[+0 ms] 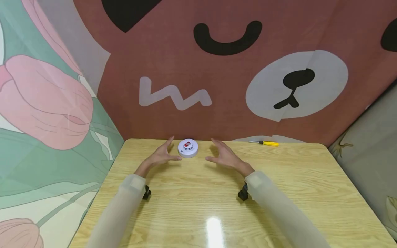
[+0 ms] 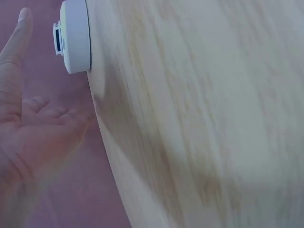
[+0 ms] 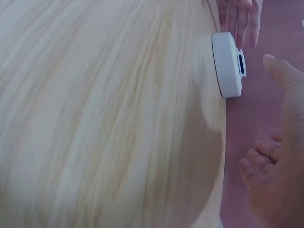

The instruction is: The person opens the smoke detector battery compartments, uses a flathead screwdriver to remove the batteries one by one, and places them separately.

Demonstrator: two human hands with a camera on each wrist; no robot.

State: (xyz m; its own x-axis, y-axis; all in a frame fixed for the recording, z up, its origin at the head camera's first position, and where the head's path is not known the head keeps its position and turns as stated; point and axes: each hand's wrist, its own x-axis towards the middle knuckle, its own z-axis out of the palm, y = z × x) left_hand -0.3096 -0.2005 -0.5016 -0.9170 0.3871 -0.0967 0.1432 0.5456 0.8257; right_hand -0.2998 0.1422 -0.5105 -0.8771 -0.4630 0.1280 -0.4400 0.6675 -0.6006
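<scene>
A round white smoke detector (image 1: 187,152) with a red label on its raised centre lies face up near the table's far edge. Just left of it is my left hand (image 1: 160,155), fingers spread, thumb toward the detector's near side. My right hand (image 1: 227,156) hovers to the right, a wider gap away, with thumb and fingers apart. Neither hand holds anything. In the left wrist view the detector (image 2: 77,38) appears side-on beyond the thumb. The right wrist view also has the detector (image 3: 226,65), with the left fingers behind it.
A screwdriver (image 1: 266,143) with a yellow handle lies along the far edge of the wooden table (image 1: 186,199), right of the hands. Behind the table hangs a printed cloth (image 1: 173,120) with a bear face. More patterned cloth (image 1: 46,151) hangs on the left.
</scene>
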